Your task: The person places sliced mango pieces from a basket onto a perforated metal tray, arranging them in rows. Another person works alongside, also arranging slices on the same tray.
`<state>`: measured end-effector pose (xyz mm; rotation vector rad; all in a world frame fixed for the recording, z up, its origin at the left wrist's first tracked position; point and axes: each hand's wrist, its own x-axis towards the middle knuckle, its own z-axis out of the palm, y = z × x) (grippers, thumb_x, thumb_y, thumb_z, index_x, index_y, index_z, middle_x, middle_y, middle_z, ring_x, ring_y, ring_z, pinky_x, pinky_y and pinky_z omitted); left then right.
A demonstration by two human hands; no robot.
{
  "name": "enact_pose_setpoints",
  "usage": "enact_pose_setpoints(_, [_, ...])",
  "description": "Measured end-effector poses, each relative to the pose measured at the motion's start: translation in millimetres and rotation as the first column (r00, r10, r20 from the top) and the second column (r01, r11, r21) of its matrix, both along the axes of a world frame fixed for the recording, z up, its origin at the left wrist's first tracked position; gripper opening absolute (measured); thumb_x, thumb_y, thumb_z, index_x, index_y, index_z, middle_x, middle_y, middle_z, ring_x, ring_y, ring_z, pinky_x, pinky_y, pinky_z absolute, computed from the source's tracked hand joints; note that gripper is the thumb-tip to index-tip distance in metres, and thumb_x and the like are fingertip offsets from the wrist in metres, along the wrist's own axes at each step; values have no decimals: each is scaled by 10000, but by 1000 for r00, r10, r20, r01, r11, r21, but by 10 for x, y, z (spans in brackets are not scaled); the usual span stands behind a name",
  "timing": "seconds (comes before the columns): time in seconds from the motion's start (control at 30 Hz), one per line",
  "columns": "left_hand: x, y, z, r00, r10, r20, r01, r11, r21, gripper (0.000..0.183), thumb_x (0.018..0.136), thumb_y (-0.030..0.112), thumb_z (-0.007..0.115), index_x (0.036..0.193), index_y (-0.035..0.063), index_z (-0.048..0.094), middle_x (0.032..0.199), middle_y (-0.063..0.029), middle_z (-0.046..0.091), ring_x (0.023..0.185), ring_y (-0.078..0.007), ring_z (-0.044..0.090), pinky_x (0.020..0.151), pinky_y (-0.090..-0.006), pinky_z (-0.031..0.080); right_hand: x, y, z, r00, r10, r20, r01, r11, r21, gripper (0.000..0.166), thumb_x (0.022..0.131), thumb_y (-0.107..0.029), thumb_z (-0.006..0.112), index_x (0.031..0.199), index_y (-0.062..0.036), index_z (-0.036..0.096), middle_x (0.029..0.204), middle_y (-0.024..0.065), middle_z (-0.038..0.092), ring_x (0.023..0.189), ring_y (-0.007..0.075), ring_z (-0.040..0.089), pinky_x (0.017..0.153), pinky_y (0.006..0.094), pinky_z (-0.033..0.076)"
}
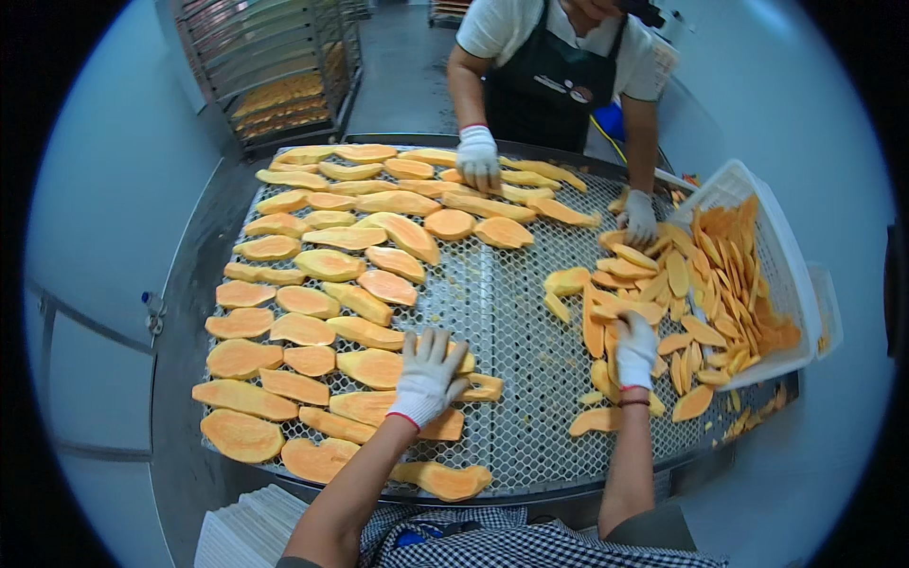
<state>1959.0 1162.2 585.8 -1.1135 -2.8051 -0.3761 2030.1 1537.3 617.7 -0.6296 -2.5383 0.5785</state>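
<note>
My left hand (429, 373), in a white knit glove, lies spread on orange root slices, probably sweet potato, near the middle of the mesh tray (525, 369). My right hand (635, 348), gloved too, has its fingers curled on a slice (625, 309) at the edge of the loose pile; whether it grips that slice cannot be told. Flat slices (245, 358) lie in rows over the left and far parts of the mesh. On the right, a tilted white plastic basket (788, 241) holds many more slices (724, 255), which spill onto the tray.
Across the table stands a co-worker in a dark apron (547, 85), one gloved hand (479, 160) on the far rows, the other (639, 219) at the pile. A tray rack (277, 64) stands at the back left. White stacked trays (248, 529) are below the near edge.
</note>
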Motion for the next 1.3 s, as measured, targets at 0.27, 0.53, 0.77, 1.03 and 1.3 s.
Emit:
enact_pose_setpoints(0.27, [-36, -11, 17, 996, 87, -6, -87, 996, -27, 567, 831, 326, 694, 1328, 127, 509, 1268, -160, 491, 1262, -385, 399, 1101, -583, 231, 766, -346, -388, 832, -162, 530, 71, 980, 188, 867, 727, -400, 817, 1469, -169, 433, 1497, 189, 405, 1371, 434, 366, 1117, 528, 343])
enact_pose_setpoints(0.53, [-21, 39, -5, 996, 86, -8, -86, 996, -11, 612, 833, 308, 696, 1380, 121, 497, 1330, -178, 475, 1325, -412, 360, 1147, -599, 184, 978, 447, -574, 918, -165, 360, 45, 946, 320, 588, 855, -163, 692, 1405, -90, 497, 1392, 183, 541, 1247, 387, 511, 1049, 451, 433])
enact_pose_setpoints(0.77, [-43, 60, -39, 995, 97, 9, -96, 995, -38, 591, 823, 297, 706, 1349, 116, 506, 1292, -157, 459, 1305, -388, 362, 1132, -570, 203, 842, 1313, -44, 877, -306, 371, 287, 952, 106, 466, 976, -229, 560, 1350, 47, 534, 1256, 279, 627, 1186, 409, 591, 1008, 417, 460])
enact_pose_setpoints(1.03, [7, 12, 35, 997, 76, 0, -76, 996, 40, 629, 829, 307, 684, 1386, 96, 484, 1363, -231, 428, 1330, -434, 348, 1145, -595, 188, -536, -286, -62, 929, 358, 99, -299, 878, -374, 542, 995, -369, 541, 1382, 10, 520, 1349, 263, 583, 1261, 384, 563, 1070, 410, 437])
enact_pose_setpoints(1.3, [120, -168, 58, 994, 94, 46, -96, 994, 48, 555, 836, 339, 683, 1312, 107, 517, 1338, -215, 451, 1294, -415, 383, 1127, -586, 215, -1312, -1628, -389, 766, 591, 255, -565, 807, -174, 585, 846, -365, 698, 1370, -136, 579, 1365, 153, 555, 1239, 355, 527, 1086, 433, 407])
